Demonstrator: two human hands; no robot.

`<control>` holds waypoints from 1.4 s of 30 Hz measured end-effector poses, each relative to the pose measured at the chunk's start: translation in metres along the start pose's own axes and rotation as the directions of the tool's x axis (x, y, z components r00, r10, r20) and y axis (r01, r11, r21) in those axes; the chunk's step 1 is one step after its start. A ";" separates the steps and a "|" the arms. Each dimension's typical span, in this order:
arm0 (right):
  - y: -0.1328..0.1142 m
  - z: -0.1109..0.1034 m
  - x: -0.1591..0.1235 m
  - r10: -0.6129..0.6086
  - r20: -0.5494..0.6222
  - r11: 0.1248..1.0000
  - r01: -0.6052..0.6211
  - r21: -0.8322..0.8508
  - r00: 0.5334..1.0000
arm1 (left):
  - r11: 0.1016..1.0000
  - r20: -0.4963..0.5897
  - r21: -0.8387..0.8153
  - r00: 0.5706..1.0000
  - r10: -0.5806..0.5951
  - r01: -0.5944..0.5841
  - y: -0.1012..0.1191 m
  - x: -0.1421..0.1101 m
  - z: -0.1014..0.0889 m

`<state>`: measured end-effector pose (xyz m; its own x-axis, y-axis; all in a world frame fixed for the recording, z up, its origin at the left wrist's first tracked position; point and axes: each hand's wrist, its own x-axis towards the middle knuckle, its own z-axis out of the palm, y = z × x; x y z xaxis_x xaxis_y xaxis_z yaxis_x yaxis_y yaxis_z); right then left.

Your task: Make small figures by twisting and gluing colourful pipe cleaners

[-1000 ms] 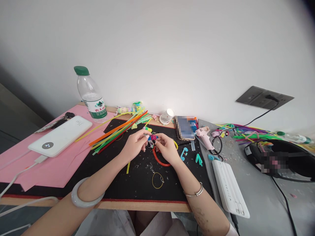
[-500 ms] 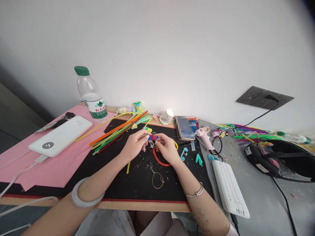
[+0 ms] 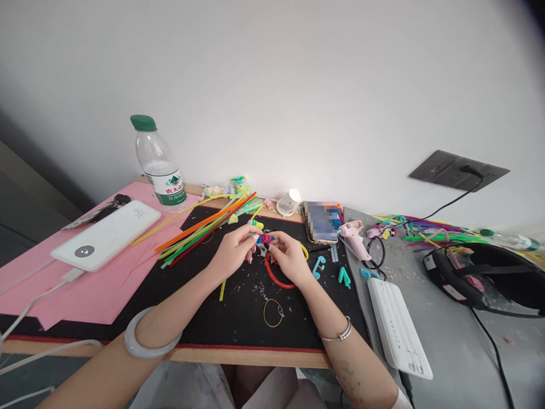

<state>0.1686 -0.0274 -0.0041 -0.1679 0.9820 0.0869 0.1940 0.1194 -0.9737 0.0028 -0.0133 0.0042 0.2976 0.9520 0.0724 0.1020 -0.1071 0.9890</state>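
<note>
My left hand (image 3: 232, 251) and my right hand (image 3: 288, 255) meet above the black mat (image 3: 238, 318), both pinched on a small craft figure (image 3: 264, 240) of pink, blue and green fuzzy wire. A red wire loop (image 3: 276, 278) lies under my right hand, beside a bit of yellow wire. A bundle of long coloured pipe cleaners (image 3: 204, 227) lies just left of my left hand. A yellow wire ring (image 3: 273, 312) rests on the mat between my forearms.
A water bottle (image 3: 158, 165) and a white power bank (image 3: 106, 234) sit on pink paper (image 3: 85, 284) at the left. A phone (image 3: 321, 221), pink glue gun (image 3: 354, 237), white keyboard (image 3: 398, 326), black headset (image 3: 481, 272) and more pipe cleaners (image 3: 426, 230) lie to the right.
</note>
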 end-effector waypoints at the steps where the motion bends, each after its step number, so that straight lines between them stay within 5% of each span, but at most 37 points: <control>1: 0.000 0.000 0.000 -0.001 0.001 1.000 0.001 -0.001 1.000 | 1.000 -0.001 0.000 1.000 -0.001 0.001 0.000 0.000 0.000; 42: 0.002 -0.001 0.000 -0.023 0.005 1.000 0.023 -0.013 1.000 | 1.000 0.003 0.021 1.000 0.011 -0.011 -0.001 -0.001 0.000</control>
<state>0.1694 -0.0267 -0.0056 -0.1773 0.9782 0.1082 0.2029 0.1440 -0.9686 0.0028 -0.0139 0.0035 0.3013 0.9500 0.0824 0.1192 -0.1233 0.9852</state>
